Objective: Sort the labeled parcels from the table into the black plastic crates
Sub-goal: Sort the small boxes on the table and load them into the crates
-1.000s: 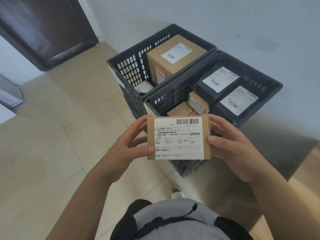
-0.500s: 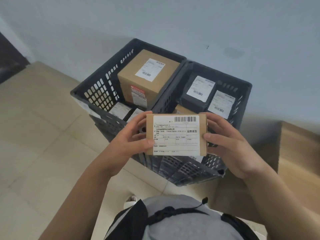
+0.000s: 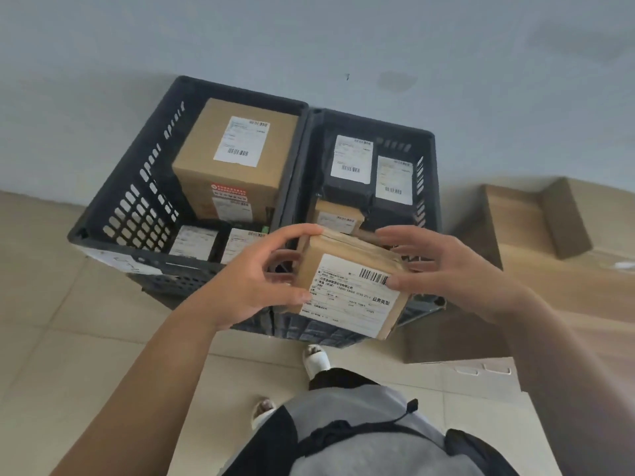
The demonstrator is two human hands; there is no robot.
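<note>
1. The left hand point(image 3: 256, 280) grips a small brown parcel point(image 3: 347, 286) by its left edge: the thumb presses the labelled face near the lower left corner, and the fingers point(image 3: 295, 231) curl over the parcel's far top edge.
2. The right hand point(image 3: 443, 269) is at the parcel's right side; its thumb tip touches the white label beside the barcode, while the other fingers point(image 3: 405, 231) are spread apart above the far right corner, and I cannot tell whether they touch the cardboard.
3. The parcel is tilted, label facing up toward the camera, held in the air over the near rim of the right crate point(image 3: 429, 187), where the 2 crates meet.
4. Beyond the fingers, the right crate holds 2 black parcels point(image 3: 343, 194) with white labels side by side and a small brown box point(image 3: 338, 218) in front of them.
5. Beyond the left fingers, the left crate point(image 3: 137, 201) holds a large brown box point(image 3: 237, 159) with a white label on top and a red sticker on its near face, with 2 flatter labelled packets point(image 3: 194, 242) lying below it.
6. To the right of the right hand, flattened cardboard point(image 3: 536, 255) lies on a wooden surface.
7. Both crates stand on a tiled floor point(image 3: 51, 321) against a pale wall point(image 3: 309, 36).
</note>
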